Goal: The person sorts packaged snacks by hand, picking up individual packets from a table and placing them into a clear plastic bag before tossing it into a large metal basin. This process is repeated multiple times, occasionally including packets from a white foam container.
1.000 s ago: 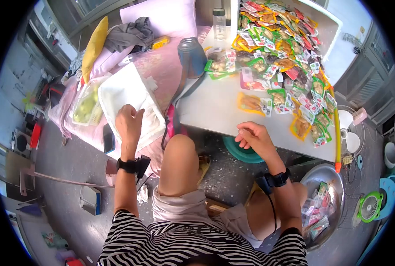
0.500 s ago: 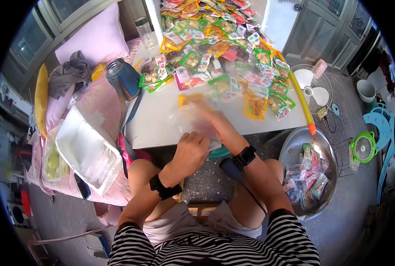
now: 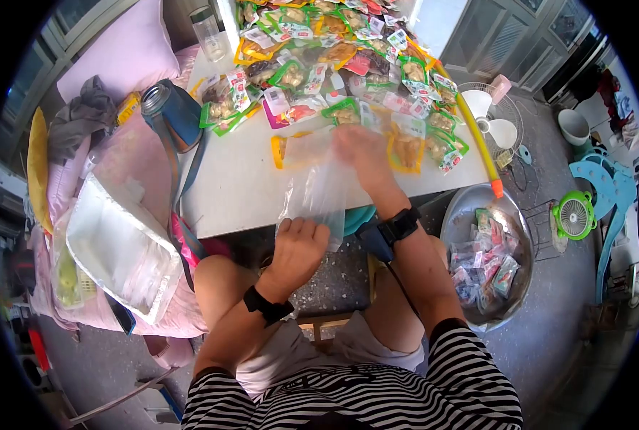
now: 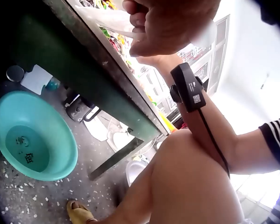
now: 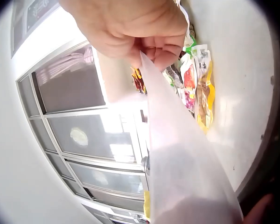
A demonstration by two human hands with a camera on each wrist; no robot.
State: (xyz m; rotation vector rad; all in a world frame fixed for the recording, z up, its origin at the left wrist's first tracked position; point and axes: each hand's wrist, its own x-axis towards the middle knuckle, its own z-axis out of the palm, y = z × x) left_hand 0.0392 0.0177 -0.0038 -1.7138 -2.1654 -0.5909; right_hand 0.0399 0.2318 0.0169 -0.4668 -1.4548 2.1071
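Note:
A clear plastic bag (image 3: 314, 193) stretches between my two hands over the table's near edge. My left hand (image 3: 301, 251) grips its lower end, fingers curled, just off the table edge. Farther in over the tabletop, my right hand (image 3: 362, 158) is blurred in the head view. In the right wrist view its thumb and fingers pinch a corner of the clear bag (image 5: 177, 158), which hangs as a whitish sheet. Beyond the right hand lie several snack packets (image 3: 344, 113) with green, yellow and pink edges. One yellow-edged packet (image 3: 280, 152) lies partly behind the bag.
The packets heap up into a white box at the back. A white foam box (image 3: 122, 247) stands on the pink-covered bed at left, near a blue flask (image 3: 172, 115). On the floor at right is a metal basin (image 3: 524, 287) holding packets; a teal basin (image 4: 35, 140) sits under the table.
A second ago my hands were apart and empty, the left over the white foam box. They came together with the clear bag, and now draw it out between them. The head view swung right.

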